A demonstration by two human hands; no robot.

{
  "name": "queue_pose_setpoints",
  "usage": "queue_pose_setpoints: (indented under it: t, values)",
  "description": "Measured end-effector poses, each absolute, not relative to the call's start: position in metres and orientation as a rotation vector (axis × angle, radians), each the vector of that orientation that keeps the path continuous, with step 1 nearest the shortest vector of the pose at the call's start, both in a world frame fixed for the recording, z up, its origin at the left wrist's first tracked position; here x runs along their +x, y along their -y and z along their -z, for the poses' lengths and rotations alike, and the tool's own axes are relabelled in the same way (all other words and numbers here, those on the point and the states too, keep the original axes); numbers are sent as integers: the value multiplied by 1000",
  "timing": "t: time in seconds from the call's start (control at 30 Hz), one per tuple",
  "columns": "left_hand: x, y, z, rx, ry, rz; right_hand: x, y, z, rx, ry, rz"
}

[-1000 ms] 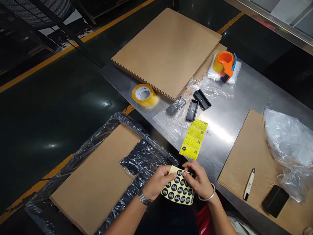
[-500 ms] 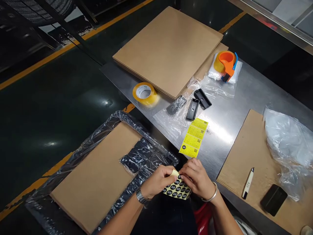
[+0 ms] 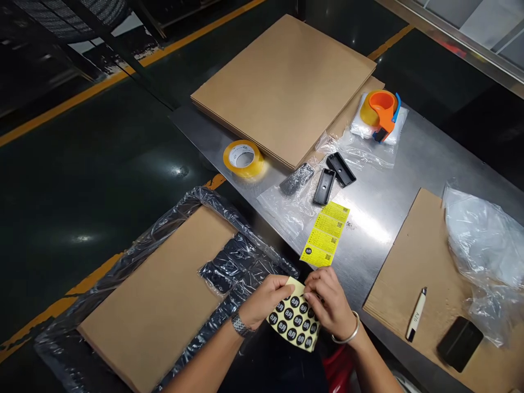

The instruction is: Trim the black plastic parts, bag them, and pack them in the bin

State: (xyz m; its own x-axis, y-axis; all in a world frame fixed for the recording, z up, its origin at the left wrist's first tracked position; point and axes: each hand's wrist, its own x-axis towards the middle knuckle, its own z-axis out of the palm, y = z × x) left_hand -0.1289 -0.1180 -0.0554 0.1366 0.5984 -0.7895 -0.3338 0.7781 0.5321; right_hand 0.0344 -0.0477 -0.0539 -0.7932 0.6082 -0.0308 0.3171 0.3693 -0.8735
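My left hand [image 3: 266, 300] grips a sheet of round stickers [image 3: 292, 322], thumb on top near the upper edge. Rows of black dots with white "8月" print cover the pale yellow sheet. My right hand [image 3: 329, 305] is closed in a pinch at the sheet's upper right edge; what lies between its fingertips is hidden. Just beyond, on the metal table [image 3: 364, 240], lies a strip of yellow labels [image 3: 326, 233]. Its nearest label bears one black round sticker [image 3: 308, 251]. Two black plastic parts [image 3: 325, 186] rest at the strip's far end.
Stacked cardboard [image 3: 282, 87] covers the table's far side, near a tape roll [image 3: 244, 159] and an orange tape dispenser [image 3: 385, 112]. At right, a cutter knife [image 3: 416, 315] and black case [image 3: 459, 344] lie on cardboard [image 3: 393, 278]. A plastic-lined box [image 3: 196, 194] stands lower left.
The sheet has flattened from its curled state and shows more stickers. My right fingertips have shifted slightly along its upper edge, while my left hand keeps its hold.
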Motion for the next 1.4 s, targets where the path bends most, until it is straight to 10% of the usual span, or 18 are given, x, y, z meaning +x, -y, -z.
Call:
queue_pose_setpoints:
  t: [0.43,1.4]
  values:
    - [-105,92,85,1562,-1722,-398,19,-57,106,-1317,2705,-1125]
    - [-96,89,101,1618,-1721,-241,-23,-60,114,-1261,3294,-634]
